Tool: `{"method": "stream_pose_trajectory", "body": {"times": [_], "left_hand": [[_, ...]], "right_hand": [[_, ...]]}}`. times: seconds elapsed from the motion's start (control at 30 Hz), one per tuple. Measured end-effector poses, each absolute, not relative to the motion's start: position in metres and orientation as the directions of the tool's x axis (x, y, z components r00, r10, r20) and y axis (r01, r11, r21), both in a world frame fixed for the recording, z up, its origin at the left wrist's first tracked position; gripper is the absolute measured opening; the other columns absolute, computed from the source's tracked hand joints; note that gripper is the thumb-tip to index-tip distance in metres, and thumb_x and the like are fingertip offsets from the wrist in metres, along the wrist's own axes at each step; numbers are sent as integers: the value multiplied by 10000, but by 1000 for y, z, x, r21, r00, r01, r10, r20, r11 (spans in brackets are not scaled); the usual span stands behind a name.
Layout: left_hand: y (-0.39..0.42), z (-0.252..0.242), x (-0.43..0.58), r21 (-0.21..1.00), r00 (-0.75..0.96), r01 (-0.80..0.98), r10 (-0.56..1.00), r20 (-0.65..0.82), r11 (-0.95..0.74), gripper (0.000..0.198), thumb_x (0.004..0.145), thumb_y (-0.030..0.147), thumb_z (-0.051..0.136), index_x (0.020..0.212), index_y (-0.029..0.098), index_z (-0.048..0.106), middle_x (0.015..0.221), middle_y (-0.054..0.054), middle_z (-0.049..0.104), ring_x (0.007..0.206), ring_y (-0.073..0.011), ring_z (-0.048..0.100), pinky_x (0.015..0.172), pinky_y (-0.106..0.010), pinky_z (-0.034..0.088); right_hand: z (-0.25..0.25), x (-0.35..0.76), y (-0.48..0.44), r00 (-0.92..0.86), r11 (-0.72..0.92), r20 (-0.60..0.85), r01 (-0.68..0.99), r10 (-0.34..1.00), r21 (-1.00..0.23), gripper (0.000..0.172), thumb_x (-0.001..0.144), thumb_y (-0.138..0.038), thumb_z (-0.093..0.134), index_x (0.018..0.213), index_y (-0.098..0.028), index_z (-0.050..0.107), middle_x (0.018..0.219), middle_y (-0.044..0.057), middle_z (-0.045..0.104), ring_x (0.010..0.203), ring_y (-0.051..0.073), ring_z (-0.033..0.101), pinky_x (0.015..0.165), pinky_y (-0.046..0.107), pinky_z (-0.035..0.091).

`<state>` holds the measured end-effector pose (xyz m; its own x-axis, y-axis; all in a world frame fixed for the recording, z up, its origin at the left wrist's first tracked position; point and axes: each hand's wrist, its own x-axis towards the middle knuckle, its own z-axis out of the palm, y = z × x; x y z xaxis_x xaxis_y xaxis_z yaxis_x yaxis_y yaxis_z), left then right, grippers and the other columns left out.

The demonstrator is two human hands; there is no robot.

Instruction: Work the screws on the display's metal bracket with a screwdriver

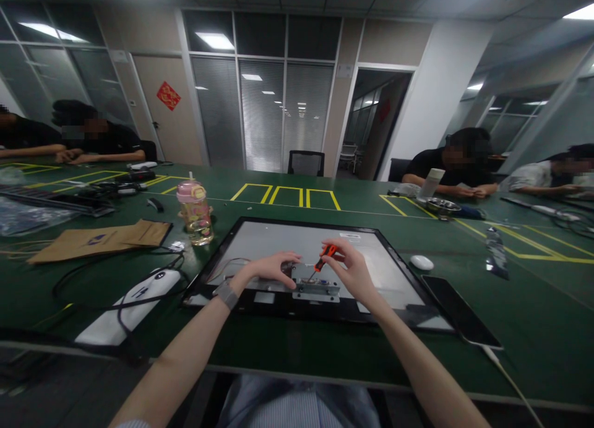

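Pinching screwdriver [320, 264] by handle [329, 251] in right hand [353, 270], slanted down to bracket [320, 289] on panel [278, 237]. Curving left hand [271, 269] half-open alongside; cannot tell hold. Likely light, stiff; best gripped by handle.

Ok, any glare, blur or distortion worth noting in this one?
Head view: wide-angle distortion, the pale door leaning outward at the top; a ceiling light washed out at upper right; lights reflected in the glass partition; small parts around the screwdriver's tip too soft to make out.
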<state>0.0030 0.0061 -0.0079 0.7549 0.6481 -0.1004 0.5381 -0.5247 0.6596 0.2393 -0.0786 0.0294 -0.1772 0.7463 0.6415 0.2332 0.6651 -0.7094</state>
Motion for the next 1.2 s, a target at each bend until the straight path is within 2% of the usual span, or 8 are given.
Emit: {"method": "stream_pose_trajectory", "body": {"times": [0.37, 0.57, 0.7, 0.77, 0.87, 0.97, 1.1, 1.2], "left_hand": [[6, -8, 2, 654, 758, 541, 644, -107, -528, 795, 585, 513, 784, 1296, 293, 507, 1515, -32, 322, 1440, -296, 140, 1171, -452, 121], [6, -6, 3, 642, 756, 552, 643, -118, -531, 798, 605, 510, 771, 1317, 290, 487, 1523, -21, 304, 1440, -289, 134, 1173, -445, 130], [7, -7, 3, 645, 759, 551, 640, -122, -530, 800, 604, 520, 770, 1316, 295, 486, 1525, -22, 298, 1443, -283, 126, 1172, -445, 132], [7, -7, 3, 650, 758, 546, 642, -115, -528, 800, 598, 516, 776, 1312, 297, 489, 1522, -23, 305, 1441, -281, 137, 1172, -440, 137], [8, -10, 2, 654, 759, 536, 644, -95, -534, 801, 587, 519, 782, 1303, 300, 498, 1515, -27, 319, 1437, -284, 158, 1173, -435, 133], [10, -12, 1, 655, 762, 531, 641, -92, -538, 798, 588, 530, 777, 1300, 300, 502, 1514, -26, 321, 1437, -290, 153, 1173, -445, 129], [11, -13, 1, 653, 763, 533, 639, -96, -538, 805, 593, 534, 771, 1307, 279, 498, 1513, -37, 322, 1432, -294, 165, 1169, -448, 143], [12, -14, 1, 650, 763, 535, 639, -97, -540, 811, 587, 536, 774, 1304, 272, 502, 1512, -42, 323, 1431, -294, 170, 1169, -444, 149]], "right_hand": [[30, 237, -82, -227, 715, 679, 199, 698, -670, 246, 898, -303, 555, 1135, -238, 541, 1039, 90, 644, 909, 216, 689, 779, 379, 591], [26, 234, -81, -134, 753, 776, 388, 617, -531, 266, 809, -332, 679, 1053, -242, 622, 882, 45, 647, 747, 184, 652, 692, 330, 583], [27, 234, -83, -118, 754, 827, 494, 550, -432, 251, 800, -334, 689, 1028, -239, 642, 838, 53, 643, 742, 205, 630, 716, 356, 551], [29, 233, -86, -154, 767, 809, 457, 567, -450, 253, 856, -324, 614, 1095, -241, 625, 927, 78, 667, 860, 231, 646, 807, 390, 534], [31, 232, -87, -216, 755, 725, 250, 654, -606, 314, 946, -297, 448, 1242, -261, 547, 1116, 89, 654, 1014, 234, 641, 904, 425, 507], [27, 232, -83, -189, 676, 653, 95, 733, -731, 310, 934, -309, 481, 1231, -275, 561, 1091, 72, 650, 923, 207, 670, 837, 395, 549], [21, 235, -75, -15, 697, 713, 225, 701, -681, 172, 827, -314, 652, 978, -243, 690, 906, 48, 627, 835, 190, 635, 742, 326, 554], [22, 237, -76, -50, 720, 735, 255, 676, -645, 212, 891, -304, 561, 1066, -255, 670, 1002, 67, 638, 911, 204, 633, 829, 367, 528]]}}
